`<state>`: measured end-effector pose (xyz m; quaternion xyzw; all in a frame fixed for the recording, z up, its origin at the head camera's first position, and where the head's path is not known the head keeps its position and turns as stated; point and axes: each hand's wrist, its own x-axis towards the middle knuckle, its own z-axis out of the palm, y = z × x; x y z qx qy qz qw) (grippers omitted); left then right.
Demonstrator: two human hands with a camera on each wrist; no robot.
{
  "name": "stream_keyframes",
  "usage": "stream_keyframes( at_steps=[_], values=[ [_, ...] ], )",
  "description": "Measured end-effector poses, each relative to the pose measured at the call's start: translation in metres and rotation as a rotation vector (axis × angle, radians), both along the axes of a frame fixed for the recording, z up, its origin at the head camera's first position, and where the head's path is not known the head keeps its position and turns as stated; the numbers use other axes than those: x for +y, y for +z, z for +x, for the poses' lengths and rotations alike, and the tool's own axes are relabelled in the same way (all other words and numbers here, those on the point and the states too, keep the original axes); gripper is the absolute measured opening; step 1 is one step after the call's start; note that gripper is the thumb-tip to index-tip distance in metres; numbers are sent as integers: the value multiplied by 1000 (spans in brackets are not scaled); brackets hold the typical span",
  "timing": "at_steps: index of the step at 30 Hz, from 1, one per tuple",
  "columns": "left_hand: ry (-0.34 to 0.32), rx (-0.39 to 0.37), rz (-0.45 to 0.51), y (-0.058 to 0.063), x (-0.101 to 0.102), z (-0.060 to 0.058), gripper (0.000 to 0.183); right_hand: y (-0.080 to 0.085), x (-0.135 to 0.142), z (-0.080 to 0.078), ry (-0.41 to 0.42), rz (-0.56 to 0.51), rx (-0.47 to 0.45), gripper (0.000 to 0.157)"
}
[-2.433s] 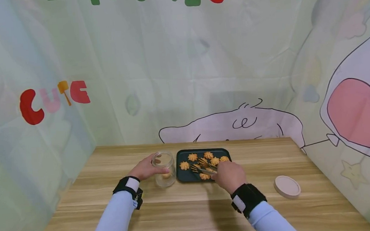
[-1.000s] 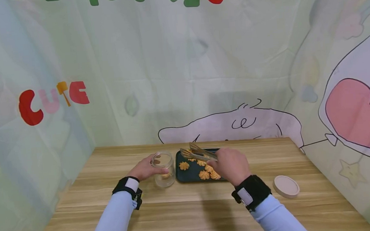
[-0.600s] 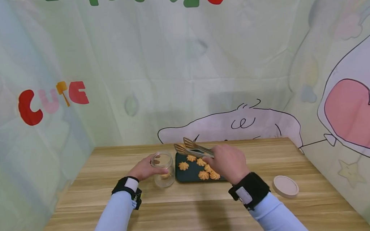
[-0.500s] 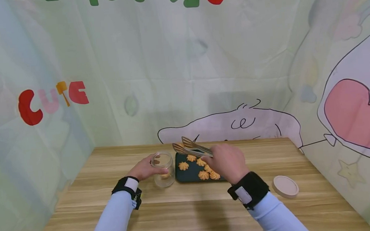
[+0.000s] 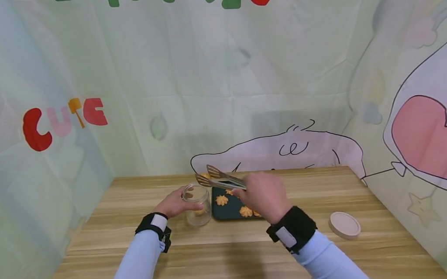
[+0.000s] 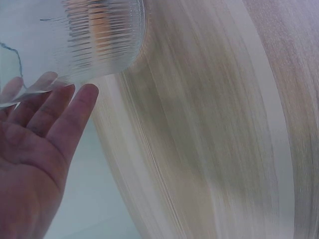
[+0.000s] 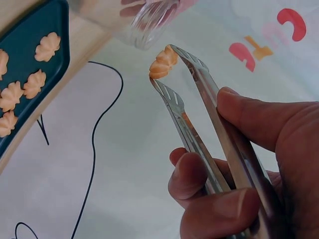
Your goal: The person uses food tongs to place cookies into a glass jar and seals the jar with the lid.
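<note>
Head view: even, diffuse light, moderately bright; soft-edged shadow on the table (image 5: 186, 269), below the right hand (image 5: 265, 197). Left wrist view: hazy, low in contrast; table grain smeared, its lines bowed by the lens. Right wrist view: clearer; pale highlights on tongs (image 7: 205, 92) and jar (image 7: 144, 31).

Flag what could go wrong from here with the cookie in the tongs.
The cookie is pinched only at the tips of the tongs, so it might slip or crumble. Going in, the spread tongs could bump the open jar, perhaps shifting it despite the left hand holding it.
</note>
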<state>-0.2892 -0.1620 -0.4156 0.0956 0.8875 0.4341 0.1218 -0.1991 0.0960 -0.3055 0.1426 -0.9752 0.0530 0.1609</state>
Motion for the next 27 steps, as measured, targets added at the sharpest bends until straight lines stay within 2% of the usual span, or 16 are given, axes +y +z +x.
stream_keyframes(
  at_steps=[7, 15, 22, 27],
  values=[
    [9, -6, -8, -1, 0, -1, 87, 0, -8, 3, 9, 12, -38, 41],
    [3, -5, -15, 0, 0, 0, 89, -3, -13, 4, 22, 30, -34, 42],
    [4, 15, -17, -1, 0, -1, 81, -6, -14, 3, 31, 20, -56, 41],
    [2, -4, -17, 0, 0, -1, 88, -5, -12, 3, 18, -2, -70, 42]
  ],
)
